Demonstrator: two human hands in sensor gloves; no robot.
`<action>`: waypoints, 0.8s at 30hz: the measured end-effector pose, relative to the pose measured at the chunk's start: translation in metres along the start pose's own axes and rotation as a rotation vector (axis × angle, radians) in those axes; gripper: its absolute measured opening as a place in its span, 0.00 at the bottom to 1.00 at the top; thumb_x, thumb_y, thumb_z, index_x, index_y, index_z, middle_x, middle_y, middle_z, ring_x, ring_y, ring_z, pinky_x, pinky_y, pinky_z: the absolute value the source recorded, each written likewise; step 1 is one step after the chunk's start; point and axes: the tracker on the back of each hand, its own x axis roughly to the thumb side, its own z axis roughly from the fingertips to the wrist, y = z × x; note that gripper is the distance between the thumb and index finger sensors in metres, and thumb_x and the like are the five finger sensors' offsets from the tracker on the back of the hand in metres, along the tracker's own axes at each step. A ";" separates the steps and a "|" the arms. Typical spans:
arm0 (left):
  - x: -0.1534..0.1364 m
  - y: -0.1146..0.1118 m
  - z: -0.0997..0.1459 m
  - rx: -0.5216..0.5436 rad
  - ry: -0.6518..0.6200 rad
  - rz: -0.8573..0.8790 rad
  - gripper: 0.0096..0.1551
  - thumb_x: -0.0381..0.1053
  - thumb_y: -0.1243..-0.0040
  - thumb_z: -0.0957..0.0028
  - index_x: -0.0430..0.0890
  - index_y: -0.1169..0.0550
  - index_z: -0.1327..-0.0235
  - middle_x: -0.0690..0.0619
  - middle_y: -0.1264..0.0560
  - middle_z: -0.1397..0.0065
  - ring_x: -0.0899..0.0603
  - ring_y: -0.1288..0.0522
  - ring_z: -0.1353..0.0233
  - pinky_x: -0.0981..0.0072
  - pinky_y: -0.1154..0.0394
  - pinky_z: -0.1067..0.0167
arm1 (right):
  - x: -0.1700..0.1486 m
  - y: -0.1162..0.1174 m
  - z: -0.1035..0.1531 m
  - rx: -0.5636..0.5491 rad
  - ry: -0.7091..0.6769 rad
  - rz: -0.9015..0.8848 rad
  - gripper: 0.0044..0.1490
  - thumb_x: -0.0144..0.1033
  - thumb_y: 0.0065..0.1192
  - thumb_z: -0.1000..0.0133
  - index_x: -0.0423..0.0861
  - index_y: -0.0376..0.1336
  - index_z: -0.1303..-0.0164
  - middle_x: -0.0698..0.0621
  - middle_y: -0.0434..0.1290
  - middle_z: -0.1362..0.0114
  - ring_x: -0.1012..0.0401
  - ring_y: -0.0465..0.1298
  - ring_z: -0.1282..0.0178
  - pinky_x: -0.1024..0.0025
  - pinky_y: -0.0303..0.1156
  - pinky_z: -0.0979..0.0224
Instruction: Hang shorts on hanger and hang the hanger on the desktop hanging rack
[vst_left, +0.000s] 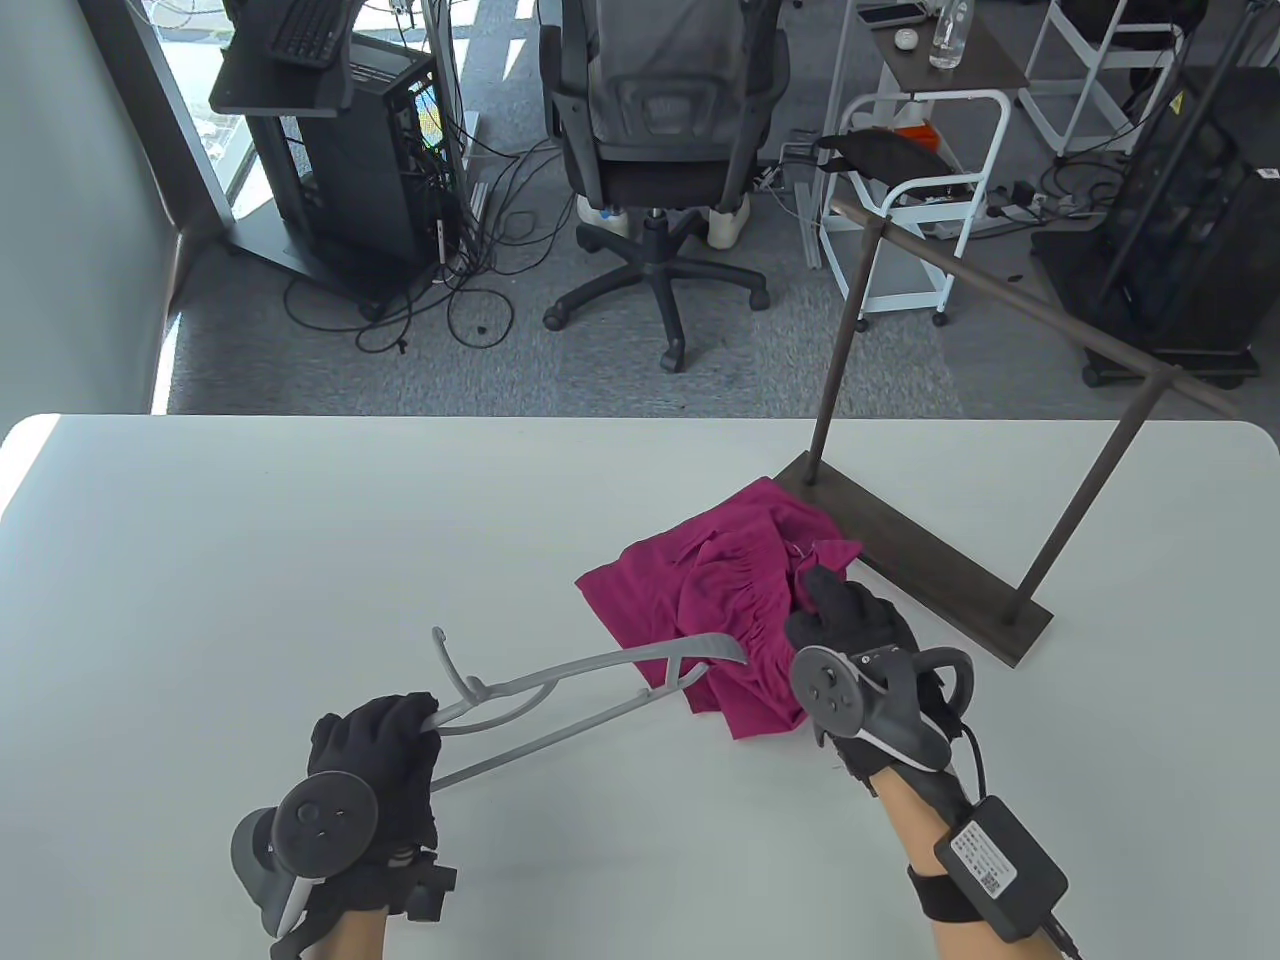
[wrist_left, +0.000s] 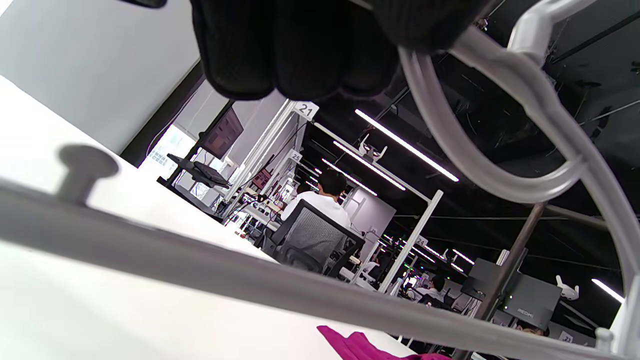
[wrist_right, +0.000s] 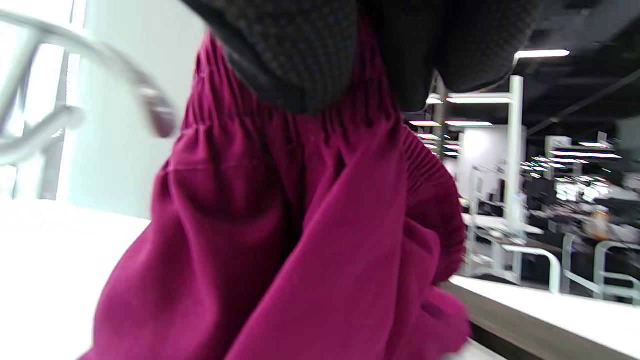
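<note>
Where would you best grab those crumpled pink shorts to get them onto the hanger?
Probably the gathered elastic waistband of the shorts, from the near right side. It is bunched uppermost there, and the right hand already pinches it while the left hand brings the hanger.

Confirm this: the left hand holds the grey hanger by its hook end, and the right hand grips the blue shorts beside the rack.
One detail is wrong: the shorts are magenta, not blue, as the table view and right wrist view show. The rest stands: the left hand holds the grey hanger by its hook end, and the right hand grips the shorts beside the rack.
</note>
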 end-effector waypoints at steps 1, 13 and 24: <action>0.000 0.001 0.000 0.015 0.002 0.006 0.29 0.56 0.45 0.54 0.52 0.25 0.37 0.48 0.28 0.32 0.37 0.28 0.26 0.29 0.46 0.28 | 0.005 -0.004 0.003 -0.012 -0.022 -0.003 0.25 0.28 0.75 0.56 0.56 0.71 0.48 0.49 0.64 0.21 0.48 0.74 0.29 0.48 0.75 0.27; 0.013 0.010 -0.011 0.028 -0.145 -0.062 0.29 0.56 0.47 0.54 0.59 0.25 0.36 0.54 0.32 0.25 0.38 0.34 0.21 0.29 0.54 0.26 | 0.007 -0.012 0.039 -0.060 -0.070 -0.145 0.25 0.28 0.74 0.55 0.58 0.71 0.48 0.49 0.63 0.20 0.47 0.74 0.28 0.47 0.76 0.27; 0.045 0.007 -0.036 0.047 -0.246 -0.120 0.29 0.56 0.46 0.55 0.60 0.25 0.37 0.54 0.32 0.26 0.38 0.34 0.21 0.27 0.53 0.27 | 0.000 -0.016 0.042 -0.085 -0.032 -0.216 0.26 0.28 0.75 0.55 0.57 0.71 0.47 0.48 0.66 0.22 0.48 0.81 0.35 0.50 0.83 0.35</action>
